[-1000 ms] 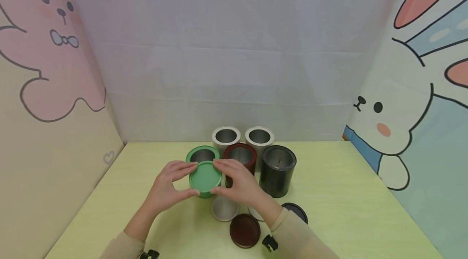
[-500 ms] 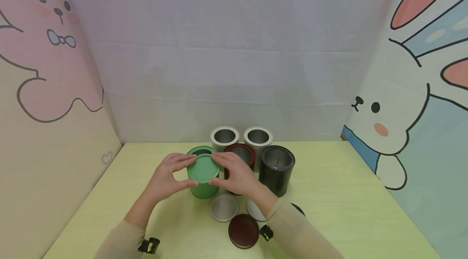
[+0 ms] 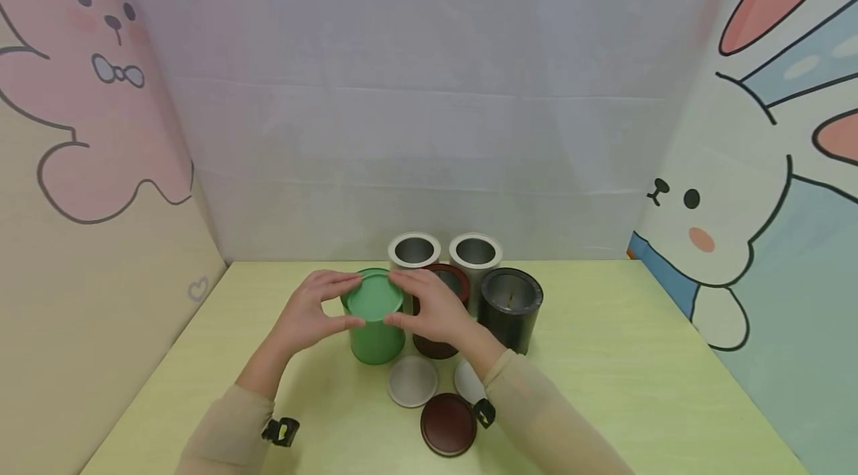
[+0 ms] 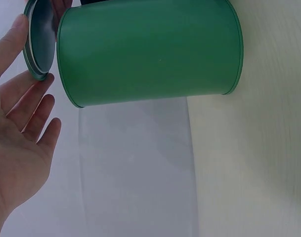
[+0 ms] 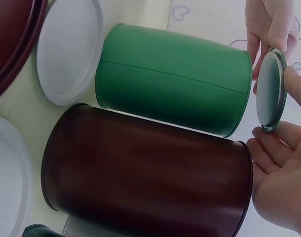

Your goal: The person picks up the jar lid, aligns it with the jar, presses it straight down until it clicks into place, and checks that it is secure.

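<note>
Between both hands a round green lid (image 3: 375,296) is pinched at its edge, directly over the mouth of the green can (image 3: 377,345). My left hand (image 3: 311,311) grips its left side and my right hand (image 3: 437,307) its right side, thumbs in front and fingers behind. In the left wrist view a narrow gap separates the lid (image 4: 41,42) from the rim of the can (image 4: 150,54). The right wrist view also has the lid (image 5: 271,91) apart from the can (image 5: 175,79). Part of the dark red can (image 3: 436,345) is hidden behind my right hand.
Two white cans (image 3: 414,252) stand behind, and a black can (image 3: 509,311) is on the right, all uncovered. In front lie a silvery lid (image 3: 412,382), a white lid (image 3: 469,383) partly under my right sleeve, and a dark red lid (image 3: 449,424).
Both hands have carried the green lid up and back, from in front of the green can to over its mouth. My right sleeve now covers the black lid.
</note>
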Demonstrator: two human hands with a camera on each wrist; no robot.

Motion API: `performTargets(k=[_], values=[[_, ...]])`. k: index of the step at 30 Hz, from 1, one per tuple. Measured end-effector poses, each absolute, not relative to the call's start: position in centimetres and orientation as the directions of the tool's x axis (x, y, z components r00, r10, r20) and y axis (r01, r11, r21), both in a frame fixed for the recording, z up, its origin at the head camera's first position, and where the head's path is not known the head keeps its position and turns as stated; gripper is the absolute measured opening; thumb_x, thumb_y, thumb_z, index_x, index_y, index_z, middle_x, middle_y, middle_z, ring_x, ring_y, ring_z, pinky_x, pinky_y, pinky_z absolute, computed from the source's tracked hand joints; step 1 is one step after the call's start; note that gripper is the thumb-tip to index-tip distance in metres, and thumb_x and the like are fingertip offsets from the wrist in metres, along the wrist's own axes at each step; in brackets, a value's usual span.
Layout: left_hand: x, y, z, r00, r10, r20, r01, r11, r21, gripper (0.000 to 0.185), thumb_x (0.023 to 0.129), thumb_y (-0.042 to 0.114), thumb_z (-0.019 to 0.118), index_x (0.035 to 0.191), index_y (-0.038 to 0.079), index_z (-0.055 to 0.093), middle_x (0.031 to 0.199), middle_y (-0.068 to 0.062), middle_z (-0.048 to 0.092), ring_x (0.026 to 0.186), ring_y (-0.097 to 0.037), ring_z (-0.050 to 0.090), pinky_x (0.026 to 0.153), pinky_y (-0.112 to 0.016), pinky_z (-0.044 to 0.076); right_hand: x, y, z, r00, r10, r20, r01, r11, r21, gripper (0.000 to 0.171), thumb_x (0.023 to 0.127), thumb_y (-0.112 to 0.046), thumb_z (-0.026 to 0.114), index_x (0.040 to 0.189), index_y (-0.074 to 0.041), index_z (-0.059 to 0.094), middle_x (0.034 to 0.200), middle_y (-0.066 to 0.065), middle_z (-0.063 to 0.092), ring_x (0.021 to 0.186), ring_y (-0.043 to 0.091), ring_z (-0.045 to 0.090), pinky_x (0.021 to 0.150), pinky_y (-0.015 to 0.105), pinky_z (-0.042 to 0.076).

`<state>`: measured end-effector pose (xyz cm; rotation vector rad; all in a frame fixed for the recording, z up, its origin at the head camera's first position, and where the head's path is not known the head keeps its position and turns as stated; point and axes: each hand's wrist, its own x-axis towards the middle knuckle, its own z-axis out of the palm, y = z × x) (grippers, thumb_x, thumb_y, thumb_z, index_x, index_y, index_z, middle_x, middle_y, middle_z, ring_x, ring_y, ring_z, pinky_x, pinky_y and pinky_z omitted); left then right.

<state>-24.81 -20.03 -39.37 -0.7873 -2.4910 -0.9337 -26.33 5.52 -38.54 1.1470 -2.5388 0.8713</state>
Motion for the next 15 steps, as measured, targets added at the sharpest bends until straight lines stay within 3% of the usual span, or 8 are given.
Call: performTargets(k=[15], values=[[-26.6, -21.0, -39.0, -0.839, 0.349, 0.418, 0.538, 0.651, 0.536, 0.065, 0.076, 0.027, 0.088, 0.132, 0.004, 0.064, 0.133, -0.013, 0.061, 0.126, -0.038, 0.048, 0.102, -0.062, 0.038, -28.4, 4.4, -38.2, -0.703, -0.619, 0.351, -0.708, 0.562, -0.427, 0.066, 0.091, -0.034, 0.073, 0.144, -0.001, 0.050, 0.145, 0.015, 0.051, 0.135, 0.034, 0.043, 0.110, 0.049, 0.035]])
